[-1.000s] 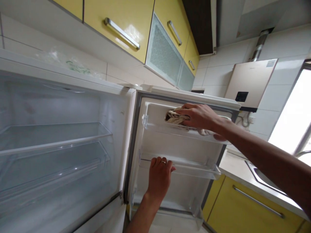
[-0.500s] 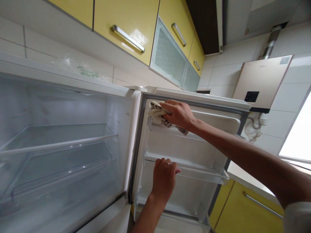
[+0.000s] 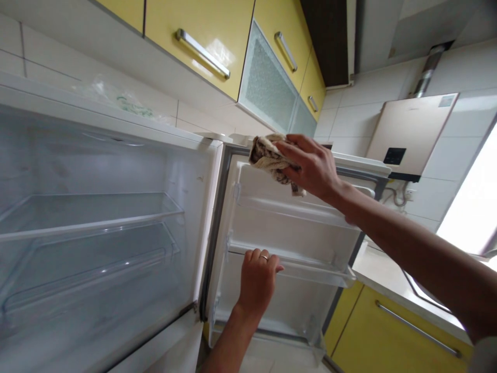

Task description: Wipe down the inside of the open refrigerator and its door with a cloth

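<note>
My right hand (image 3: 312,166) grips a bunched cream-and-brown cloth (image 3: 272,155) in front of the top edge of the opened refrigerator door (image 3: 287,233). The cloth covers part of the door's upper rim and seal; whether it presses on them I cannot tell. Lower down, my left hand (image 3: 258,282), with a ring on one finger, has its fingers curled over the clear middle door shelf (image 3: 310,272). Above that is the upper door shelf (image 3: 291,207), partly hidden behind my right hand and forearm.
At left stands the open refrigerator compartment with a glass shelf (image 3: 97,224). A clear plastic bag (image 3: 116,101) lies on the refrigerator's top. Yellow wall cabinets (image 3: 202,31) hang overhead. A water heater (image 3: 407,134) is on the far wall, above a counter (image 3: 382,269).
My right hand has lifted the cloth from the upper door shelf's corner up to the door's top edge. My left hand stays at the middle shelf. The view has shifted slightly.
</note>
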### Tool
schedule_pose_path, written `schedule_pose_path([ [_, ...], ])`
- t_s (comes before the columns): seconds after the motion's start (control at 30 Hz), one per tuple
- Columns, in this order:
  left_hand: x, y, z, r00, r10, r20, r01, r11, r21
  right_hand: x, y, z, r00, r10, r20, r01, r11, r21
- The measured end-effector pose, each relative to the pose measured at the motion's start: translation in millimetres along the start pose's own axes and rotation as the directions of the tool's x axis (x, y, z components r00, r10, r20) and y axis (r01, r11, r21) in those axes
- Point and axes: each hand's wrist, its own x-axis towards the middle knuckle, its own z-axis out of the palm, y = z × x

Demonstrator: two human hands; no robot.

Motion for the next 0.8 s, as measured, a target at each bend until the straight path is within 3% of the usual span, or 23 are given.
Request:
schedule_pose_path([
  [0.13, -0.6, -0.3, -3.4, 0.999, 0.032, 0.007, -0.033, 0.999, 0.022, -18.3, 9.0, -1.6, 0.986, -0.007, 0.169, 0.023, 0.996, -0.092],
  [0.3, 0.1, -1.2, -6.0, 0.998, 0.060, 0.020, -0.060, 0.997, 0.043, -43.5, 40.3, -16.9, 0.980, 0.020, 0.198, 0.006, 0.992, -0.128],
  [0.5, 2.1, 0.5, -7.7, 0.997, 0.050, 0.055, -0.053, 0.997, 0.048, -78.9, 81.2, -55.7, 0.949, 0.104, 0.298, -0.061, 0.987, -0.150],
  [0.63, 3.5, 2.6, -8.3, 0.997, 0.030, 0.069, -0.031, 0.999, 0.015, -108.3, 107.7, -78.5, 0.913, 0.222, 0.343, -0.160, 0.967, -0.200],
  [0.8, 4.4, 4.1, -8.3, 0.998, 0.020, 0.063, -0.021, 0.999, 0.025, -144.0, 133.7, -89.7, 0.881, 0.307, 0.360, -0.252, 0.949, -0.191],
])
